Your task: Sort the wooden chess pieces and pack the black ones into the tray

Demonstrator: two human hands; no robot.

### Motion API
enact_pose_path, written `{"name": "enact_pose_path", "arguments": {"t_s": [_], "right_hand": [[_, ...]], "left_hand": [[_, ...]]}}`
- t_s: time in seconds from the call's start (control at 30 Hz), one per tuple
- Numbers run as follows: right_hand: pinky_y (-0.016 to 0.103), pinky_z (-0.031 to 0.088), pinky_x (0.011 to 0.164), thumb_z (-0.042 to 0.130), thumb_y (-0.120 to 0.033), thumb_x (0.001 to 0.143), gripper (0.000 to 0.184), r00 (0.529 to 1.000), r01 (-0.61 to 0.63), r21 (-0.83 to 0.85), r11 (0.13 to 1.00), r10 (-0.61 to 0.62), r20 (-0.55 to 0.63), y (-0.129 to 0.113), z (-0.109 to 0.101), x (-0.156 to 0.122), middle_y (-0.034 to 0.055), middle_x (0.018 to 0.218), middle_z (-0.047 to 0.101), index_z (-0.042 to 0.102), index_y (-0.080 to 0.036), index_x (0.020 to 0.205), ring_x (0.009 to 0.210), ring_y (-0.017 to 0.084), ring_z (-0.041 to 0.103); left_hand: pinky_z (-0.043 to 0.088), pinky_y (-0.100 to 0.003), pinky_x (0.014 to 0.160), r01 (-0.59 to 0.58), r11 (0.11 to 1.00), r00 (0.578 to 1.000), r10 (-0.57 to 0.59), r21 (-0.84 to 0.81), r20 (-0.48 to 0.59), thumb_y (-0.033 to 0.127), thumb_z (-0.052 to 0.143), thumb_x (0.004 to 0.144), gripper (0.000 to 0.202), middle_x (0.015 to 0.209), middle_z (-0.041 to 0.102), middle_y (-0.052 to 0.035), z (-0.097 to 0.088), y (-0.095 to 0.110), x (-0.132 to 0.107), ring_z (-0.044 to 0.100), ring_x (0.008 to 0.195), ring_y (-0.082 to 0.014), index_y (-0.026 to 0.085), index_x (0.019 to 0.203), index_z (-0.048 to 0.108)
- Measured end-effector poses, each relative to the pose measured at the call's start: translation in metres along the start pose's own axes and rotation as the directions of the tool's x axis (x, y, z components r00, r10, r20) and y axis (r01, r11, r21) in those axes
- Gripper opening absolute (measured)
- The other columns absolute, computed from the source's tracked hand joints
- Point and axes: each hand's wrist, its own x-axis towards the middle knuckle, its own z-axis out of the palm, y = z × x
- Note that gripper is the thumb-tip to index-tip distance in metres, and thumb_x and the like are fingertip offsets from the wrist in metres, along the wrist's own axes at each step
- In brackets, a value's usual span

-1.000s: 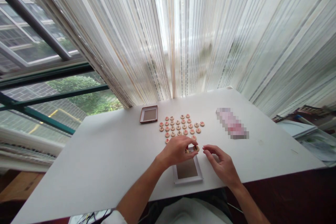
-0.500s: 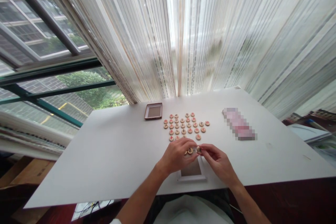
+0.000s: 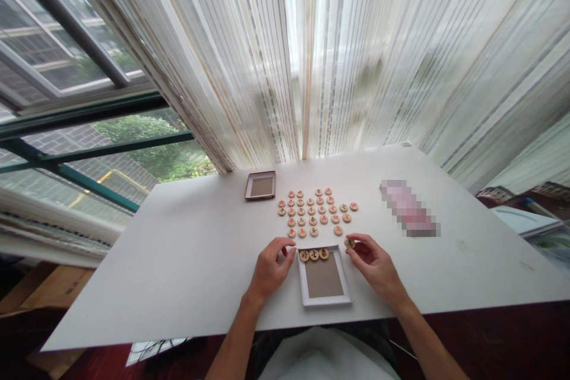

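A white shallow box (image 3: 324, 301) lies at the near edge of the white table (image 3: 187, 261), with three round wooden game pieces (image 3: 314, 255) lined up along its far inner side. My left hand (image 3: 269, 266) rests just left of the box, fingers curled loosely and holding nothing that I can see. My right hand (image 3: 373, 261) is right of the box and pinches one round wooden piece (image 3: 349, 243) between thumb and fingers. Several more round pieces (image 3: 315, 212) with red or dark marks lie in rows beyond the box.
A dark-rimmed box part (image 3: 260, 184) lies at the far side of the table, near the striped curtain (image 3: 312, 53). A blurred pink object (image 3: 409, 207) sits to the right. A window (image 3: 66, 101) is on the left, and papers (image 3: 525, 219) lie beyond the table's right edge.
My hands have drawn apart from above the box, baring three pieces in a row inside it. My right hand now holds one piece to the box's right.
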Motion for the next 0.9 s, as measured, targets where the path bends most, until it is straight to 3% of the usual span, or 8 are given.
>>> {"name": "enact_pose_path", "arguments": {"t_s": [0.4,0.63,0.9], "right_hand": [[0.034,0.057,0.081,0.064,-0.038,0.091,0.028,0.999,0.031,-0.081,0.996,-0.033,-0.023,-0.003,0.003,-0.003,0.008,0.113,0.065,0.063,-0.025,0.116,0.087,0.02,0.066],[0.036,0.058,0.084,0.064,-0.039,0.092,0.029,1.0,0.014,-0.131,0.991,-0.016,-0.013,-0.008,0.004,-0.005,0.0078,0.109,0.067,0.063,-0.024,0.117,0.088,0.021,0.068],[0.036,0.058,0.087,0.06,-0.04,0.094,0.026,0.999,0.015,-0.149,0.989,-0.01,0.035,-0.013,0.007,-0.007,0.0073,0.113,0.07,0.066,-0.025,0.115,0.096,0.024,0.07]], "left_hand": [[0.052,-0.027,0.069,0.041,0.995,0.999,-0.039,-0.093,0.019,0.024,0.056,0.094,0.016,0.102,0.068,-0.0048,0.013,0.008,-0.008,0.063,0.077,-0.0148,0.022,0.107,0.065],[0.052,-0.036,0.096,-0.046,0.996,0.998,0.049,-0.071,0.05,0.019,0.055,0.094,0.018,0.11,0.067,-0.0068,0.013,0.008,-0.006,0.062,0.106,-0.0205,0.022,0.108,0.065],[0.052,-0.036,0.095,-0.052,0.997,0.997,0.055,-0.05,0.056,0.018,0.054,0.094,0.017,0.109,0.066,-0.0064,0.012,0.008,-0.006,0.063,0.105,-0.02,0.023,0.107,0.065]]}}
